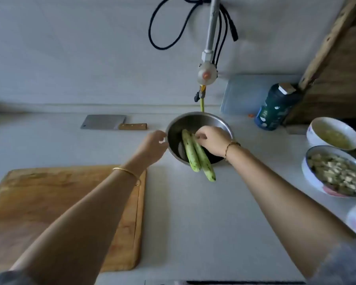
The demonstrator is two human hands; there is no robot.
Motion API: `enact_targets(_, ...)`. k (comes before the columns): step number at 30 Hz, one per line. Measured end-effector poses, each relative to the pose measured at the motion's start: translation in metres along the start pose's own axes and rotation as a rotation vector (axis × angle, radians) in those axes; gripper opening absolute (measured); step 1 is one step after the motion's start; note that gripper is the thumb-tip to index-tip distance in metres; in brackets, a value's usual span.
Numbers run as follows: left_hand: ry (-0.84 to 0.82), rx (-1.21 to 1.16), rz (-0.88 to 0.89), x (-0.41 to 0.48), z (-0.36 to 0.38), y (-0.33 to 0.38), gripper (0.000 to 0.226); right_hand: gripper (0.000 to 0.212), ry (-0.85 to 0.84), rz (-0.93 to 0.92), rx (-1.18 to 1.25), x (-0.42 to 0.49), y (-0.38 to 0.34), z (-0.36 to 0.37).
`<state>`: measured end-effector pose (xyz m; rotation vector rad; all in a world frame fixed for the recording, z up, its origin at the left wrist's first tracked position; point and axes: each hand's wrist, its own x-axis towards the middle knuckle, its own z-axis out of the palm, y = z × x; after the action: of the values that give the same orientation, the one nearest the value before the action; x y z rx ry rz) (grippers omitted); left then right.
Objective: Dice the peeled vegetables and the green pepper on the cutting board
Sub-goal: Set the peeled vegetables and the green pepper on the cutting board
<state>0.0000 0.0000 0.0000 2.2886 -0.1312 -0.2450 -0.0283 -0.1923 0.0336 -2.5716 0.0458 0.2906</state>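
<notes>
Fingers point(199, 138) of the right hand point(213, 140) curl onto the far ends of two peeled vegetables point(190, 153) in the bowl point(193, 122); the left hand point(152, 144) pinches its rim. The vegetables point back toward the person; the board point(49, 202) lies left.

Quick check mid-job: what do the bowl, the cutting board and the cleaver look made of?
Bowl holding the peeled vegetables: metal, probably stainless steel, grey with a reflective sheen. Cutting board: wood, tan, with visible grain and worn stains. Cleaver: dull grey metal blade, pale wooden handle.
</notes>
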Motion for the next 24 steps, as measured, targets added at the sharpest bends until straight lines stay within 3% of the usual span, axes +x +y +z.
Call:
enact_targets(4,-0.134,0.075,-0.017,0.012,0.027,0.007,0.010,0.018,0.002,0.169,-0.094,0.013,0.018,0.011)
enact_targets(7,-0.182,0.151,-0.035,0.029,0.047,0.013,0.027,0.018,-0.032,0.252,-0.161,0.023,0.022,0.023)
enact_targets(11,-0.244,0.264,-0.099,0.044,0.067,0.027,0.022,0.037,-0.036,0.329,-0.151,0.031,0.027,0.034)
enact_targets(14,-0.266,0.337,-0.141,0.049,0.076,0.032,0.048,0.037,-0.056,0.377,-0.112,0.033,0.029,0.037)
enact_targets(17,-0.279,0.416,-0.166,0.056,0.083,0.030,0.052,0.034,-0.088,0.393,-0.072,0.031,0.031,0.038)
enact_targets(24,-0.274,0.182,-0.340,0.063,0.073,0.030,0.053,0.035,-0.165,0.415,0.043,0.028,0.031,0.037)
